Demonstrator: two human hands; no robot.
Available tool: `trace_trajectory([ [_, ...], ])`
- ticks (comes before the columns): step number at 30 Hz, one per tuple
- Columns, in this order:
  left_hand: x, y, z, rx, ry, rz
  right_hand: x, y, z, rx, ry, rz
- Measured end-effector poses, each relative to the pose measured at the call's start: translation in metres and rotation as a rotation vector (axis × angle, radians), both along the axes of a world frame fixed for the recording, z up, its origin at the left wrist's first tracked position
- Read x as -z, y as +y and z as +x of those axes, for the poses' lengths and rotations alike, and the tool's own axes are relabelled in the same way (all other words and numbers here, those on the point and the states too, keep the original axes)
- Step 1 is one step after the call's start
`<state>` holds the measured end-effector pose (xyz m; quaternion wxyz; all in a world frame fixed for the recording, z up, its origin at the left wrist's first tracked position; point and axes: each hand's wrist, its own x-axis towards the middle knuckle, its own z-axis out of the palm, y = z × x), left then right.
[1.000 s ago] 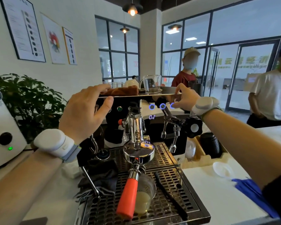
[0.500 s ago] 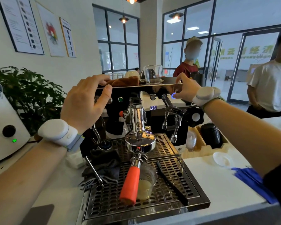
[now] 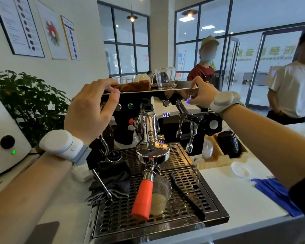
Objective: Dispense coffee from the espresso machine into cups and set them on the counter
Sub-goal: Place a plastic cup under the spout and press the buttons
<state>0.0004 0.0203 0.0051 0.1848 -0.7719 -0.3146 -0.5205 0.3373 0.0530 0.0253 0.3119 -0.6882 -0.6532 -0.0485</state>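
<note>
Espresso machine (image 3: pixel 167 110) stands at the centre of a white surface (image 3: pixel 236 196), a person's two hands on its top edge. The left hand (image 3: pixel 90 110) grips the machine's upper left corner, fingers curled over the top and the thumb pressed against the front rim. The right hand (image 3: pixel 202 93) holds the upper right corner, fingers over the top and the thumb beside a lit blue button (image 3: pixel 188 101); the display (image 3: pixel 166 114) below reads 00. A portafilter with an orange handle (image 3: pixel 142 198) is locked into the chrome group head (image 3: pixel 149 131). Under it, on the perforated drip tray (image 3: pixel 197 189), a clear plastic cup (image 3: pixel 159 198) holds a little pale liquid. A dark cloth (image 3: pixel 113 180) lies on the tray's left part and a black brush (image 3: pixel 187 196) on its right. A glass cup (image 3: pixel 164 77) and a brown cloth (image 3: pixel 136 86) sit on the machine's top. Blue gloves (image 3: pixel 275 192) and a white lid (image 3: pixel 240 169) lie on the surface at right.
</note>
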Motion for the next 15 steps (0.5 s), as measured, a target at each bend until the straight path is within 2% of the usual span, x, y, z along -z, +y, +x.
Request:
trace_trajectory([
  [15, -0.0002, -0.0018, 0.0004, 0.018, -0.016, 0.0, 0.0014, 0.0034, 0.0019, -0.002, -0.011, 0.007],
])
